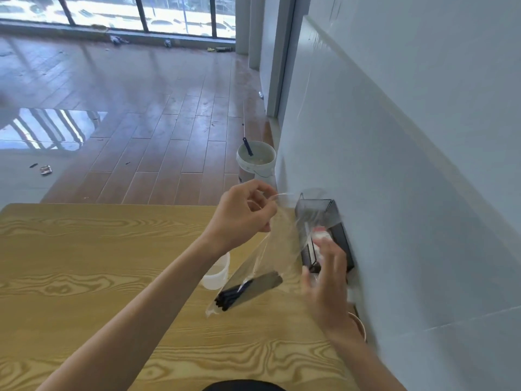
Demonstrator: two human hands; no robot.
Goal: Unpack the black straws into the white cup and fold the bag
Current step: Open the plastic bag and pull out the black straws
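The pale wood-grain counter (84,263) carries the items. The right hand (327,280) is motion-blurred; its grip state cannot be determined. The bundle of black straws (234,296) lies inside the clear plastic bag (276,246), low end near the counter. The translucent white cup (217,273) stands just behind. The left hand (242,213) pinches the bag's top edge.

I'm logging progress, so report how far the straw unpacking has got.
Done: nothing yet shows; the black straws all lie inside the clear bag.
In hand: the left hand pinches the bag's top edge and holds it up, while the right hand is blurred beside it.
Left: moving the straws to the white cup, then folding the bag.
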